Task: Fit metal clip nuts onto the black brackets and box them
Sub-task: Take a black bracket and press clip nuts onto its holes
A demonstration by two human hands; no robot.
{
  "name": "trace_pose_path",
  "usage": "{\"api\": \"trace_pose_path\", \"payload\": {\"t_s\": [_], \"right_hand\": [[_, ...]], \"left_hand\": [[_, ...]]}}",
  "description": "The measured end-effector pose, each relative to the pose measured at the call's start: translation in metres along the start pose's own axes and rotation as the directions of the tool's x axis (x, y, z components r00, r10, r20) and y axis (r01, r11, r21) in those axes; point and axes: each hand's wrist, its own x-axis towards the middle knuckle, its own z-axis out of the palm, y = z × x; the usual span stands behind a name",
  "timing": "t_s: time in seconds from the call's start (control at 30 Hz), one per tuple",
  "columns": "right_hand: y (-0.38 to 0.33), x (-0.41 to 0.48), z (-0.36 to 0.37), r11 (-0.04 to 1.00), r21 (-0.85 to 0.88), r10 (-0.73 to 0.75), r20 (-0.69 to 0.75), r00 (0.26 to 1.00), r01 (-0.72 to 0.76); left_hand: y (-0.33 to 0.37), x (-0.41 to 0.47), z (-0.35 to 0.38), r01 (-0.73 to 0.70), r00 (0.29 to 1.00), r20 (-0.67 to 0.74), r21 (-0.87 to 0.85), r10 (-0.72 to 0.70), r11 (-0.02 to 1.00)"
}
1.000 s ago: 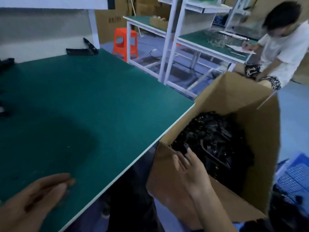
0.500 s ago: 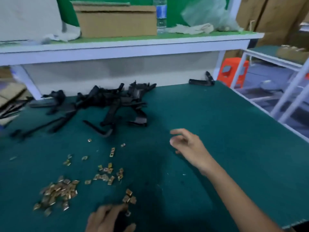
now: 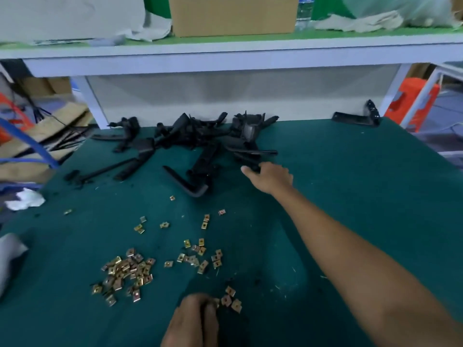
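Observation:
A tangled pile of black brackets [image 3: 200, 139] lies at the back of the green table [image 3: 363, 196]. My right hand [image 3: 271, 179] is stretched out to the pile's right edge, thumb and fingers closed around the end of one black bracket [image 3: 250, 154]. Brass-coloured clip nuts lie loose in front: a dense heap [image 3: 125, 271] at the left and a looser scatter [image 3: 198, 256] in the middle. My left hand [image 3: 193, 319] is at the bottom edge with its fingers curled, pinching a clip nut [image 3: 217, 302] beside three more [image 3: 230, 299].
One black bracket [image 3: 355, 118] lies apart at the back right corner. A white shelf [image 3: 225, 53] overhangs the table's back and carries a cardboard box [image 3: 233, 16]. An orange stool [image 3: 413, 101] stands off the right edge. Crumpled white paper [image 3: 25, 199] lies at the left.
My view swung from the carton beside the table back to the table. My right hand moved from the carton out to the bracket pile and closed on a bracket. My left hand stayed by the nuts.

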Motion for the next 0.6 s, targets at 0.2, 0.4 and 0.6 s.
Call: {"api": "trace_pose_path", "payload": {"t_s": [0.2, 0.4, 0.6], "right_hand": [[0.057, -0.074, -0.028, 0.798, 0.600, 0.128, -0.083, 0.988, -0.053], [0.095, -0.182, -0.035, -0.028, 0.972, 0.010, 0.233, 0.972, -0.233], [0.104, -0.256, -0.035, -0.224, 0.973, -0.017, 0.056, 0.998, -0.058]], "left_hand": [[0.004, 0.003, -0.006, 0.319, 0.948, 0.144, -0.362, -0.285, 0.876], [0.031, -0.004, -0.007, 0.288, 0.952, 0.258, -0.582, -0.162, 0.760], [0.060, -0.019, -0.030, 0.236, 0.959, 0.281, -0.748, -0.027, 0.620]]}}
